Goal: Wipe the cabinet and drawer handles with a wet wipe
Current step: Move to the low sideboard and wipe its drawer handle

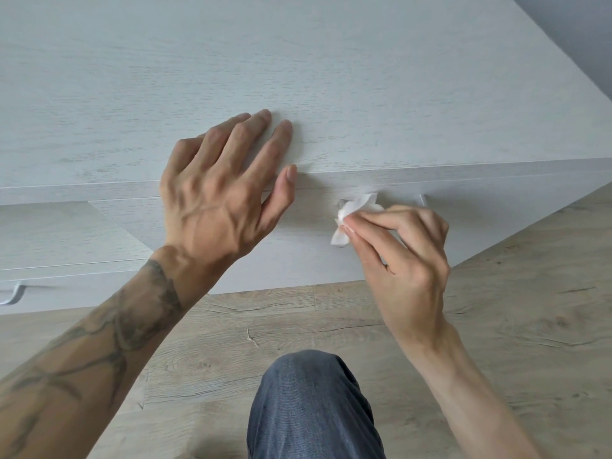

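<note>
I look down over a pale grey wood-grain cabinet (298, 77) with drawers below its top. My left hand (222, 190) lies flat on the top's front edge, fingers spread, holding nothing. My right hand (400, 250) pinches a crumpled white wet wipe (351, 213) against the silver handle of the upper drawer (314, 220). The wipe and my fingers cover most of that handle; only its right end (424, 200) shows. Another silver handle (13, 294) shows on a lower drawer at the far left.
Light wood-look floor (496, 326) spreads below and to the right of the cabinet. My knee in blue jeans (311, 402) is at the bottom centre, close to the drawer fronts. A grey wall (576, 34) stands at the top right.
</note>
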The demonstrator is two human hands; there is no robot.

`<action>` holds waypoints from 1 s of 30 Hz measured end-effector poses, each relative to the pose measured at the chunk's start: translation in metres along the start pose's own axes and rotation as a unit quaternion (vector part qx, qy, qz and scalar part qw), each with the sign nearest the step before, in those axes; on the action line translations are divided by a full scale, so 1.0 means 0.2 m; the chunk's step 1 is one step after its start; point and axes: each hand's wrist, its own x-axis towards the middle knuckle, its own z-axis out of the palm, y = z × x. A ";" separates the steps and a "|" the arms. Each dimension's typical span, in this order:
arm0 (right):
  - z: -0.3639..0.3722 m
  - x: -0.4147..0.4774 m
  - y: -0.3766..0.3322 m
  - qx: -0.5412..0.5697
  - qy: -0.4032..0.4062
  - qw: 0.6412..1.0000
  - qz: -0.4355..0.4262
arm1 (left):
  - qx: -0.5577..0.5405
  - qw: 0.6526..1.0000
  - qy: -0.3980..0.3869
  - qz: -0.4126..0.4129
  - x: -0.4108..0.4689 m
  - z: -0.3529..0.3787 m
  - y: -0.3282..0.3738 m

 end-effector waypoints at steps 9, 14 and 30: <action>-0.18 0.02 0.15 -0.028 -0.033 0.999 0.025 | -0.010 1.000 -0.008 -0.007 0.00 -0.01 0.00; -0.06 0.04 0.03 0.000 -0.044 0.999 -0.009 | -0.012 1.000 -0.013 -0.004 0.00 -0.01 0.00; -0.19 -0.04 0.18 0.075 0.035 0.971 0.224 | -0.019 1.000 -0.024 -0.009 -0.01 -0.02 0.00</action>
